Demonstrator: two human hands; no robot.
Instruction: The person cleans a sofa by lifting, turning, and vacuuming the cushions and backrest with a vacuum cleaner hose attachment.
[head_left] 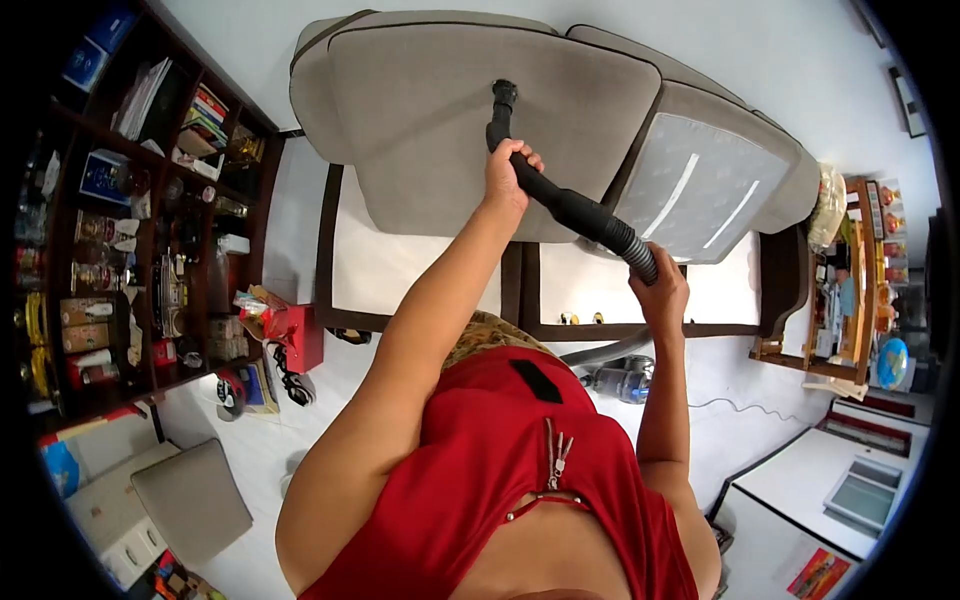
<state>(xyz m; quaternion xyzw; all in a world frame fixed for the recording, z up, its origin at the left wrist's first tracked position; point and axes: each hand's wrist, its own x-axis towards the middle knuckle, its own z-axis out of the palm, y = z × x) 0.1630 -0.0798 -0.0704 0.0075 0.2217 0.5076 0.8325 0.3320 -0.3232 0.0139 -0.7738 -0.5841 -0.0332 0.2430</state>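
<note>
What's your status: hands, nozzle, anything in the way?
Left hand gripping vacuum tube; right hand gripping ribbed hose. Nozzle at propped-up cushion. Second cushion alongside, not blocking nozzle.

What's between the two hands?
Head view: a black wand, then its ribbed hose, spanning left hand to right hand.

left hand (pixel 510 180): grips black wand (pixel 537 185) | right hand (pixel 662 292): grips ribbed hose (pixel 630 243) | nozzle (pixel 505 91): on grey cushion (pixel 420 130)
</note>
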